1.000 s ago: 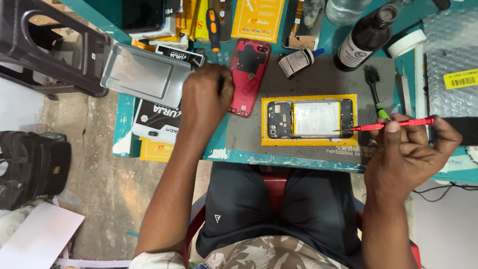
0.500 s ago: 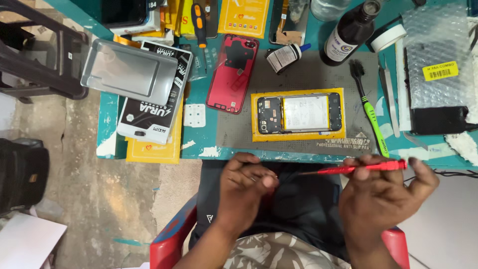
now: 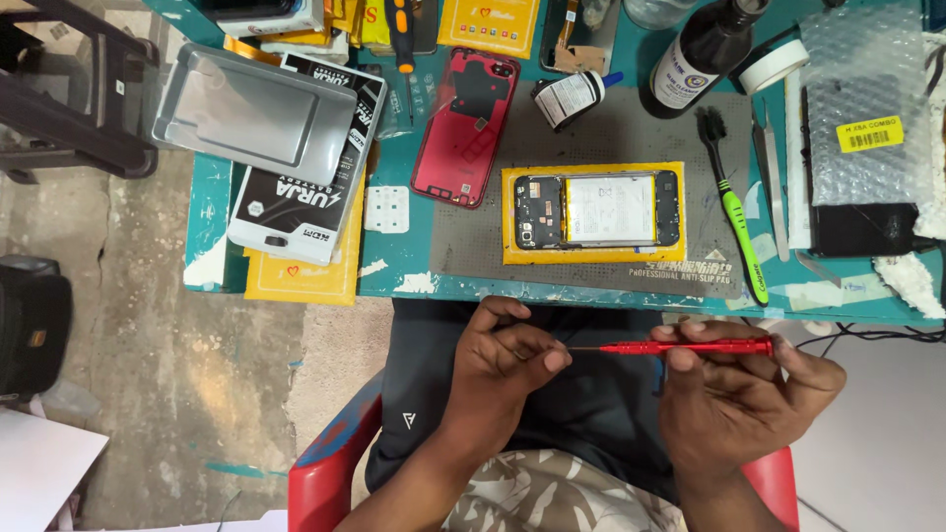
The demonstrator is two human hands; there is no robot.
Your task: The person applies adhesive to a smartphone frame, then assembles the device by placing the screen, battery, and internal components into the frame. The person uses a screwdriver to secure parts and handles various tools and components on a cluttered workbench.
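Head view looks straight down on a red precision screwdriver [image 3: 690, 347] held level over the person's lap, just below the bench [image 3: 394, 266] edge. Right hand [image 3: 739, 394] is closed around its handle end, fingers curled under and thumb on top. Left hand [image 3: 503, 360] pinches at the thin metal tip, thumb and forefinger together as if picking something tiny off it or seating the bit; I cannot tell which.

Up on the grey anti-slip mat [image 3: 473, 246] lies an opened smartphone [image 3: 598, 210] on a yellow pad, its battery and circuit board bare. Its red back cover [image 3: 463, 128] lies apart to the left, so I judge the opening done and the inner work unfinished, with nothing reassembled.

Right of the phone rest a green-handled brush [image 3: 739, 236] and metal tweezers [image 3: 772, 177]. Above stand a dark bottle with a round white label [image 3: 700, 54] and a small white-labelled bottle [image 3: 570, 97] lying tilted. Far right, a bubble-wrap packet [image 3: 867, 108] carries a yellow rectangular sticker. To the left, a black-and-white battery box [image 3: 296, 197] sits on a yellow card sleeve, with a grey metal tray [image 3: 251, 113] overlapping its upper corner. A yellow card packet [image 3: 488, 25] lies at the top edge.
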